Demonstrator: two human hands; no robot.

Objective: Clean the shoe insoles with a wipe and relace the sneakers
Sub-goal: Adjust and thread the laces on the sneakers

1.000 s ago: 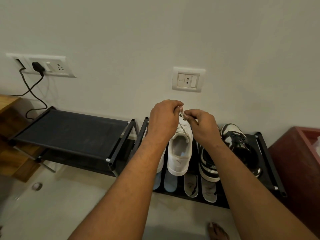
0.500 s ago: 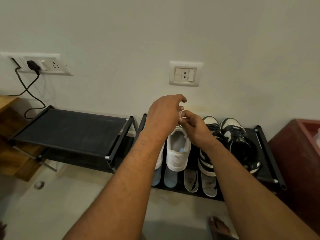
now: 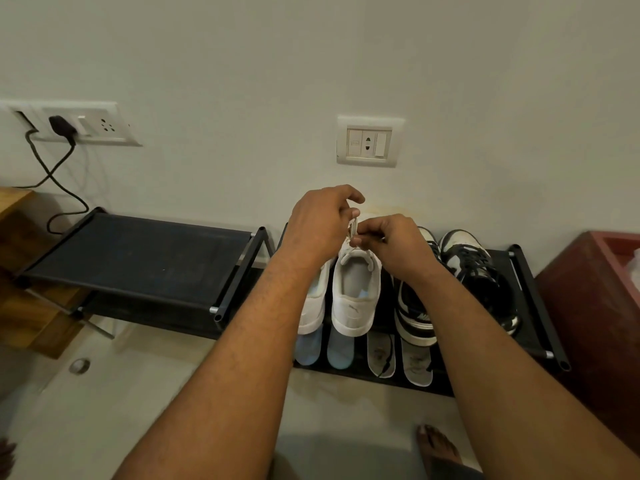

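Head view: both hands work a white lace (image 3: 353,231) over a white sneaker (image 3: 356,299) at centre frame.

The sneaker stands heel toward us on the black shoe rack (image 3: 535,306), against the wall, its pair just to the left and pale blue insoles (image 3: 341,353) lying below it. The left hand (image 3: 320,220) has its fingers curled with the thumb pinching the lace, forefinger arched above. The right hand (image 3: 394,242) nips the same lace between thumb and fingertips, the two hands nearly touching. The lace looks thin, limp and light, likely to slide through a loose pinch, so it is best held close to its stiff tip for threading. The sneaker seems light with a soft upper, so it may shift on the rack and is best steadied by the eyelet row or the tongue.
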